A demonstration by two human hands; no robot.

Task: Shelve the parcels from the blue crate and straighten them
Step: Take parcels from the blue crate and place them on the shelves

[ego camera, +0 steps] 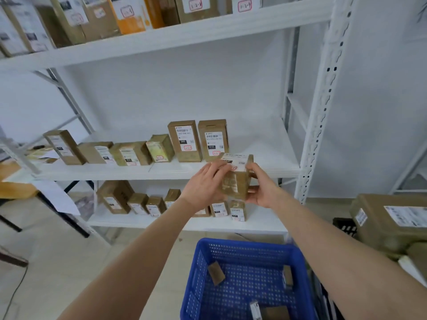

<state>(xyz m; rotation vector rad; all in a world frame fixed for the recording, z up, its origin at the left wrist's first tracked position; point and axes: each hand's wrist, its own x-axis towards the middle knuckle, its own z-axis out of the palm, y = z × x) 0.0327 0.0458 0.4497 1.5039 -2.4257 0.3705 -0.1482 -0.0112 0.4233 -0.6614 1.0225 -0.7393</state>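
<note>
White wall behind; a white metal shelving rack (323, 93) is filling most of your view, with three boards showing.

Middle shelf (265, 155): a row of brown cardboard boxes with white labels (129, 153) is standing along it. The two tallest boxes (198, 140) are sitting upright side by side at the row's right end. The right part of the board is showing bare.

You are holding a small brown cardboard parcel (236, 179), white label on its top face, between both hands. It is sitting at the front edge of the middle shelf, just right of the tallest pair. Whether it is touching the board is not clear.
- Your left hand (203, 183) is pressing against the parcel's left face, fingers lying fairly straight up to the top edge.
- Your right hand (261, 188) is gripping the right side, thumb (250, 167) on the top corner, fingers curling under the bottom.

Lower shelf (265, 224): more small labelled boxes (147, 205) are standing in a line, partly hidden behind your arms.

Top shelf (184, 33): larger cartons (97, 17) are standing along it.

The blue perforated plastic crate (245, 243) is sitting on the floor below your arms. A few small brown parcels (216, 276) are lying apart inside it.

A big brown carton with labels (388, 222) is sitting at far right. A wooden table edge (13, 188) is showing at left.
</note>
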